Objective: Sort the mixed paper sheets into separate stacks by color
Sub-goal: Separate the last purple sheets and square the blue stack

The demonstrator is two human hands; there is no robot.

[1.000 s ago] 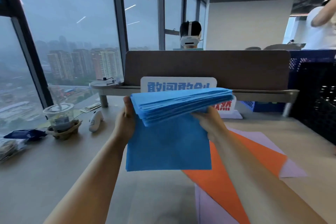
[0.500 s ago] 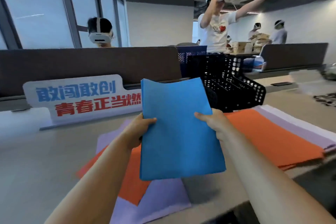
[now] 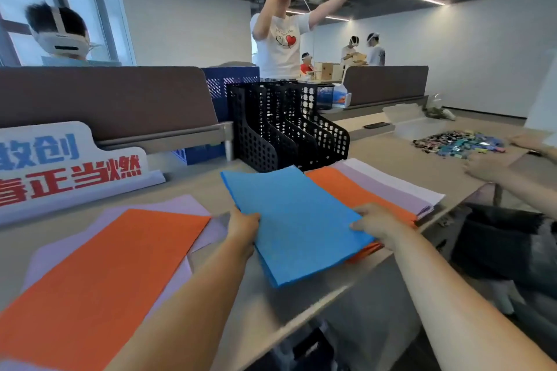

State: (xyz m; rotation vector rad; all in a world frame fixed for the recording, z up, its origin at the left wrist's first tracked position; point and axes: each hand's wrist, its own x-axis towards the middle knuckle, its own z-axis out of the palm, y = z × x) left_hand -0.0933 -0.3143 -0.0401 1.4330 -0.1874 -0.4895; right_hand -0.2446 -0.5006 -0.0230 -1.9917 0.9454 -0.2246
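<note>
Head: black racks (image 3: 286, 129) (blue stack (image 3: 297, 224) near)

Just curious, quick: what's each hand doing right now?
Left hand: grips the blue paper stack, left edge.
Right hand: grips its right edge.

Lying directly on the pale bench (image 3: 193, 187): at the left, lilac sheets (image 3: 180, 205) under a loose orange sheet (image 3: 114, 265); at the right edge, a pile of orange, lilac and white sheets (image 3: 391, 190); behind, black file racks (image 3: 286, 126) and a lettered sign (image 3: 69, 166).
</note>
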